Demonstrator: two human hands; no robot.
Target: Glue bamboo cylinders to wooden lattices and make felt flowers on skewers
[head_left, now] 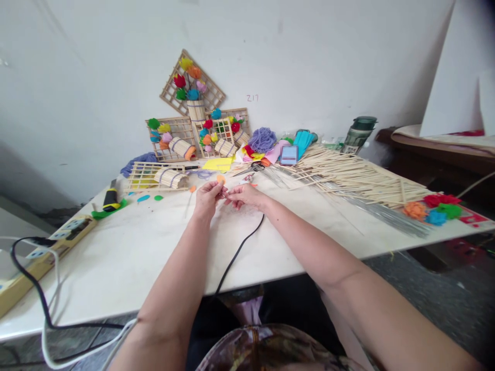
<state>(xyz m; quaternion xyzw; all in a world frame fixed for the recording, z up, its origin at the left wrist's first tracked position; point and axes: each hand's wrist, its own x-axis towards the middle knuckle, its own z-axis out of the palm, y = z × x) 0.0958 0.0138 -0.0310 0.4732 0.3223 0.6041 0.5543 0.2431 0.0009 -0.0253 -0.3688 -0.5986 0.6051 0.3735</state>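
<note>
Over the middle of the white table point(166, 257), my left hand point(209, 198) and my right hand point(244, 196) meet almost fingertip to fingertip. The left fingers are pinched together, with a small orange piece point(220, 179) showing just above them. My right thumb and fingers are also pinched, close to the left fingertips. Something thin and small seems to lie between the two hands, but it is too tiny to make out. Another orange piece point(192, 189) is left of my left hand, at the top of a thin wire.
Behind stand bamboo lattices point(176, 129) with coloured flowers, purple yarn point(263, 140) and yellow paper point(217, 164). Sticks point(348, 172) and wires point(394, 219) spread right, near a green bottle point(359, 135). At left are a yellow-black cutter point(111, 200) and a power strip point(73, 232). A black cable point(240, 250) crosses the front.
</note>
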